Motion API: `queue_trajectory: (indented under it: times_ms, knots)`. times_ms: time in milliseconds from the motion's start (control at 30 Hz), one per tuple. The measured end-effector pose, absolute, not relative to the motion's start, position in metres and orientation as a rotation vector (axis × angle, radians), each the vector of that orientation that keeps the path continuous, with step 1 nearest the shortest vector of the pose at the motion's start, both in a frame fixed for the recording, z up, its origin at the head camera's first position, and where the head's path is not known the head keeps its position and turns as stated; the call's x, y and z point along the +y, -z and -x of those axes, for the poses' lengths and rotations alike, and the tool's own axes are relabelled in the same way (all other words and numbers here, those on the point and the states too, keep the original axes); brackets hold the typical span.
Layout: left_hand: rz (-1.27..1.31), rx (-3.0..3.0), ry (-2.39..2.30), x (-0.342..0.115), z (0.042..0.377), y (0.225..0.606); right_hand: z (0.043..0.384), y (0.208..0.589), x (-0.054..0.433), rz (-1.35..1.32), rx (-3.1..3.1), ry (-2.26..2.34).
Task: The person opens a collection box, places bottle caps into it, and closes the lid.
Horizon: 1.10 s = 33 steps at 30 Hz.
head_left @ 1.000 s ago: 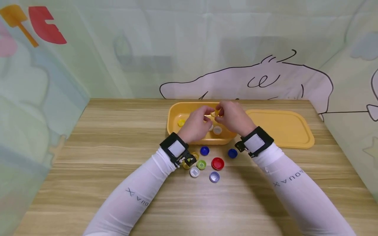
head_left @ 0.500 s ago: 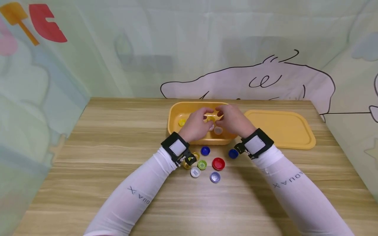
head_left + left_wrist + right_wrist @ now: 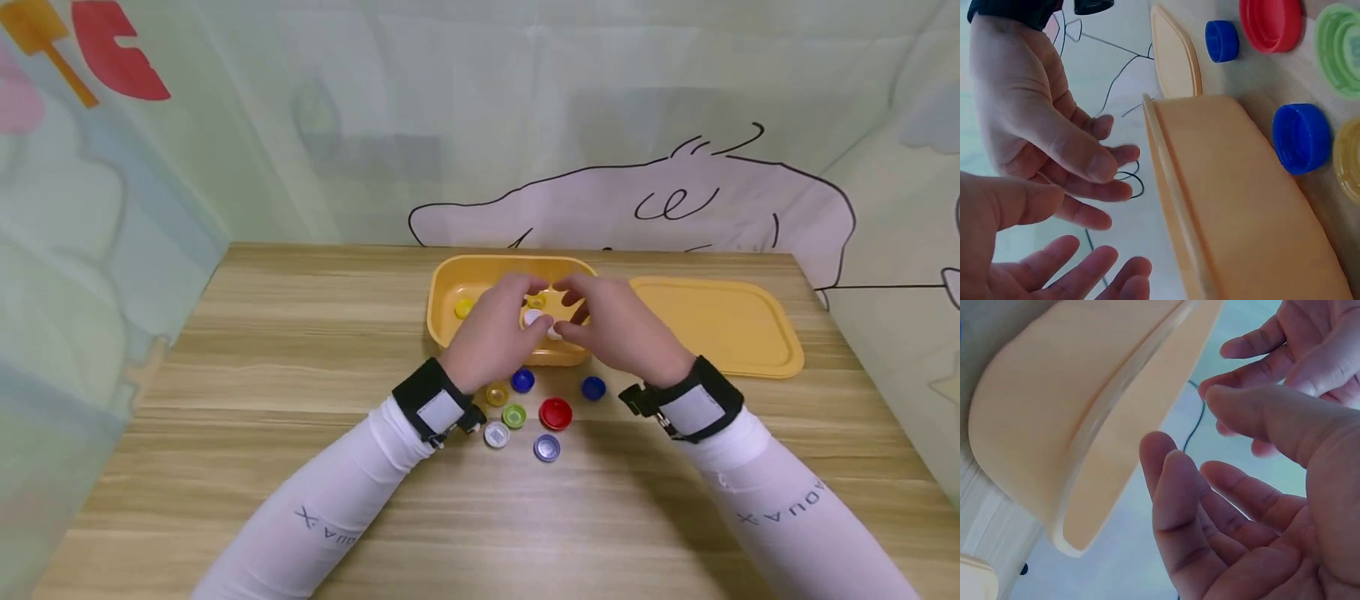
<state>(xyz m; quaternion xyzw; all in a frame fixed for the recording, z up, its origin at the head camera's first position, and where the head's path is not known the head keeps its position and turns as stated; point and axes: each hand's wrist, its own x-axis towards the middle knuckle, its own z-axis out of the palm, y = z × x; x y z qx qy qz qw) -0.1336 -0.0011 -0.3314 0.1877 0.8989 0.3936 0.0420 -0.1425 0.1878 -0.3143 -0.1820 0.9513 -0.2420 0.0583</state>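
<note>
My left hand (image 3: 491,333) and right hand (image 3: 630,329) hover above the near side of a yellow-orange plastic box (image 3: 480,260), fingers loosely bent. Both wrist views show bare fingers, with nothing held. Inside the box I see a yellow bottle cap (image 3: 463,308), a darker yellow cap (image 3: 536,301) and a white cap (image 3: 533,317); another pale cap (image 3: 553,332) is partly covered by my right fingers. In front of the box lie a blue cap (image 3: 522,380), a second blue cap (image 3: 593,387), a red cap (image 3: 556,413) and a green cap (image 3: 513,416).
Also on the wooden table (image 3: 322,333) are a gold cap (image 3: 497,394), a white cap (image 3: 497,434) and a lavender cap (image 3: 547,448). A flat yellow-orange lid (image 3: 720,325) lies right of the box. A printed curtain (image 3: 480,125) hangs behind the table.
A yellow cap pinched between both hands was let go and now lies in the box. Both hands have since drawn back toward the near rim, the right one also moving rightward.
</note>
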Motion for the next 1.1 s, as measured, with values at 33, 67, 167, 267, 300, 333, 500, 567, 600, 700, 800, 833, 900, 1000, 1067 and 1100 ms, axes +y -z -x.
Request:
queue_trajectory:
  times_ms: [33, 67, 167, 267, 300, 333, 500, 567, 600, 700, 800, 833, 900, 1000, 1067, 1100]
  knots:
    - [-0.585, 2.762, -1.179, -0.002, 0.129, 0.33, 0.138, 0.313, 0.189, 0.556, 2.884, 0.722]
    - [-0.595, 2.775, -1.148, -0.002, 0.124, 0.329, 0.133, 0.312, 0.189, 0.555, 2.884, 0.712]
    - [-0.632, 2.802, -1.068, -0.005, 0.11, 0.327, 0.119, 0.312, 0.192, 0.555, 2.875, 0.686]
    - [-0.698, 2.811, -1.005, -0.008, 0.097, 0.327, 0.106, 0.313, 0.196, 0.577, 2.872, 0.669]
    - [-0.714, 2.811, -0.983, -0.009, 0.092, 0.328, 0.101, 0.313, 0.198, 0.588, 2.865, 0.664]
    - [-0.73, 2.815, -0.956, -0.011, 0.088, 0.329, 0.097, 0.314, 0.199, 0.602, 2.861, 0.66]
    - [-0.792, 2.842, -0.815, -0.016, 0.072, 0.34, 0.076, 0.322, 0.203, 0.661, 2.83, 0.63]
    - [-0.828, 2.857, -0.75, -0.018, 0.066, 0.346, 0.069, 0.328, 0.203, 0.697, 2.825, 0.615]
    - [-0.844, 2.859, -0.714, -0.018, 0.063, 0.349, 0.066, 0.332, 0.203, 0.71, 2.817, 0.611]
    - [-0.871, 2.844, -0.603, -0.018, 0.055, 0.358, 0.057, 0.343, 0.202, 0.734, 2.784, 0.602]
    - [-0.89, 2.831, -0.491, -0.017, 0.048, 0.367, 0.051, 0.354, 0.2, 0.736, 2.721, 0.611]
    - [-0.899, 2.835, -0.461, -0.016, 0.046, 0.37, 0.05, 0.357, 0.199, 0.736, 2.703, 0.61]
    - [-0.924, 2.849, -0.406, -0.014, 0.043, 0.374, 0.047, 0.363, 0.197, 0.728, 2.677, 0.597]
    - [-0.95, 2.869, -0.34, -0.011, 0.041, 0.381, 0.044, 0.369, 0.194, 0.713, 2.664, 0.581]
    - [-0.953, 2.872, -0.306, -0.009, 0.04, 0.384, 0.043, 0.371, 0.193, 0.692, 2.667, 0.564]
    - [-0.947, 2.87, -0.293, -0.008, 0.04, 0.386, 0.042, 0.373, 0.192, 0.682, 2.667, 0.561]
